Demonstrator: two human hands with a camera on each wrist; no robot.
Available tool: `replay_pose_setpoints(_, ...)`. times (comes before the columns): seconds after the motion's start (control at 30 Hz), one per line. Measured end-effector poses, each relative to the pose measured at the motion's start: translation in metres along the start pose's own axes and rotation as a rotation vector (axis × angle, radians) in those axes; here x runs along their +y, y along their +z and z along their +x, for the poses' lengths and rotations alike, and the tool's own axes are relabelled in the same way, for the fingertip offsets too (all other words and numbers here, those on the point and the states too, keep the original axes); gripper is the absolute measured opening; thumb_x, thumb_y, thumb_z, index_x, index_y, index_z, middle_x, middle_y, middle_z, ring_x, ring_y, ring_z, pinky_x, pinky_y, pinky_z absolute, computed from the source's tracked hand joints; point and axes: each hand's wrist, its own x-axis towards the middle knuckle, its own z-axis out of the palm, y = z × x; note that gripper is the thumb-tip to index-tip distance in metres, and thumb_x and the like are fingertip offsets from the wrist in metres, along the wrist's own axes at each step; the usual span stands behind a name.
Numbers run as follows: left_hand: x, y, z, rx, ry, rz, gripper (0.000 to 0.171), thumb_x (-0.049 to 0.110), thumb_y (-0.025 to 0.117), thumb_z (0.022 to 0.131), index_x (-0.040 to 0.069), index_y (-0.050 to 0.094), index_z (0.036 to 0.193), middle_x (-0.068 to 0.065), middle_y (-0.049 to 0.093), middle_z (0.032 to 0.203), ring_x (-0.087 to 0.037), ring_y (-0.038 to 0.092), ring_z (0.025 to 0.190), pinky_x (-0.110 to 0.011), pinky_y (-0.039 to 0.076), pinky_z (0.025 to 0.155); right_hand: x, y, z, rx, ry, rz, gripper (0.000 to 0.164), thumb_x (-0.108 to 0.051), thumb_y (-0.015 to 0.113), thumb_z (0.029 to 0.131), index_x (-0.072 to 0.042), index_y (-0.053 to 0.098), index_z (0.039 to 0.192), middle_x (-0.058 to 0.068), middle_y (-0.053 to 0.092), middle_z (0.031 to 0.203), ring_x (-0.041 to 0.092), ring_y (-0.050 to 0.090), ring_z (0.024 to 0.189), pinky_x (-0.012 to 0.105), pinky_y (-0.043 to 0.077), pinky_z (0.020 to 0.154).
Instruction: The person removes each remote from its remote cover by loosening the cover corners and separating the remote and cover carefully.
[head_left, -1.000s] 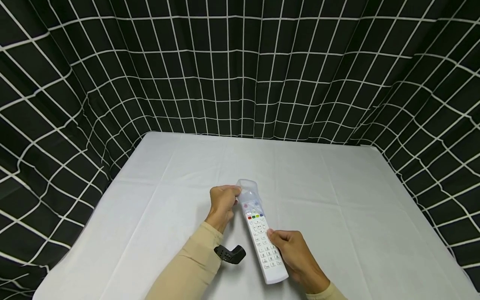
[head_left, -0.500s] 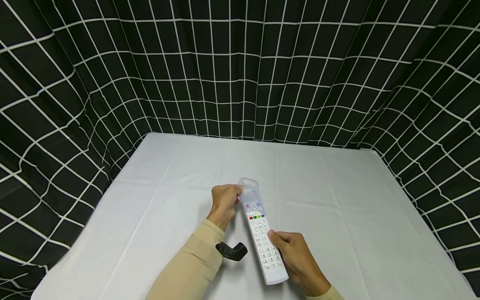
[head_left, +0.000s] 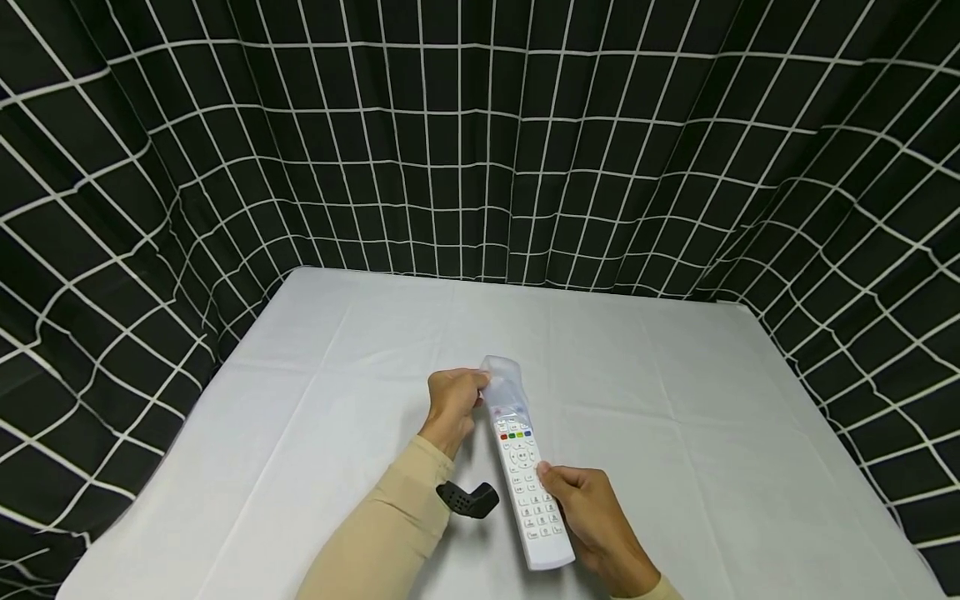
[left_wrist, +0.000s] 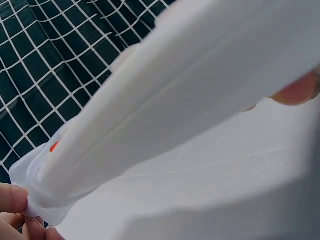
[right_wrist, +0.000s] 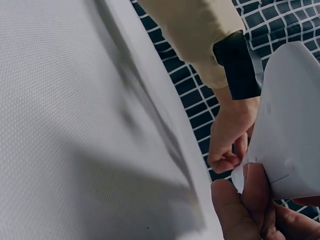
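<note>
A long white remote control [head_left: 522, 467] slants across the middle of the head view, its rows of buttons facing up. Over its far end sits a translucent plastic cover [head_left: 504, 383], which reaches down to just above the row of coloured buttons. My left hand [head_left: 453, 404] pinches the cover's left edge near its far end; the left wrist view shows thumb and fingers on the crumpled cover [left_wrist: 42, 212]. Lower down, my right hand [head_left: 592, 508] grips the remote's right side, thumb at the edge of the keys and fingers underneath. The right wrist view shows the remote's smooth back [right_wrist: 292, 130].
A white cloth [head_left: 360, 333] with faint creases covers the table. Black curtains [head_left: 480, 150] with a white grid hang behind it and along both sides. A black wrist device [head_left: 467, 500] sticks out from the left sleeve, close beside the remote.
The cover's lower edge has slid slightly toward the far end, baring more of the keys above the coloured row. My left hand has shifted a little right; the right hand keeps its hold.
</note>
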Motion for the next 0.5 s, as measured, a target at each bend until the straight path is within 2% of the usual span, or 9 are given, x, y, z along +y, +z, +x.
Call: replay_pose_setpoints(0.5, 0.002, 0.0045, 0.0058, 0.001, -0.017, 0.016, 0.011, -0.008, 0.068, 0.08, -0.011, 0.068, 0.09, -0.014, 0.059, 0.092, -0.018, 0.05, 0.066, -0.033, 0.045, 0.066, -0.0016, -0.0017, -0.0013, -0.008, 0.004, 0.031, 0.042, -0.023, 0.059, 0.098, 0.017, 0.062, 0.108, 0.014, 0.066, 0.089, 0.021, 0.063, 0.08, 0.033, 0.055, 0.065)
